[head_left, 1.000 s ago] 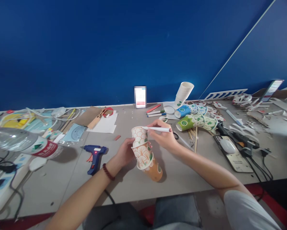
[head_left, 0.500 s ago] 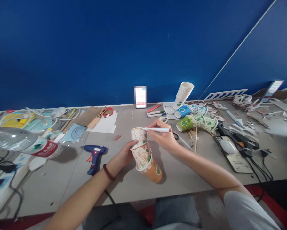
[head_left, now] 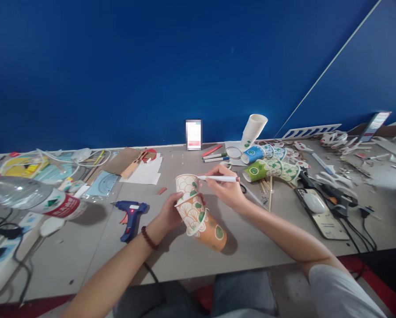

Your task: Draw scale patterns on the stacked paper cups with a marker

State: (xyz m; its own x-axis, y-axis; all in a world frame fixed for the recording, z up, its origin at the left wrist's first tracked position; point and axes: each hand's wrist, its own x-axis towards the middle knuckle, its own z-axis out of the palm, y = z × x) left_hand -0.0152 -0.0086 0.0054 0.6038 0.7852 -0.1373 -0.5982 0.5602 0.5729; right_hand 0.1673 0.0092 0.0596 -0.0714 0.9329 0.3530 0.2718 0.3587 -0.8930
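Observation:
My left hand is closed around a tilted chain of joined paper cups. The cups carry orange scale patterns and green marks, and the lowest one is solid orange. Some of my left fingers are hidden behind the cups. In my right hand a white marker with a reddish end is pinched, its tip at the rim of the top cup. To the left of my left hand lies a blue hot glue gun with a small red light lit.
A blue cup chain and a green one lie at right, near a leaning stack of white cups. Several markers lie at the back. A water bottle lies left; a phone under a white mouse lies right.
The cup chain has turned in my left hand, so its green marks have shifted and the top cup sits slightly further left. The marker stays at the rim.

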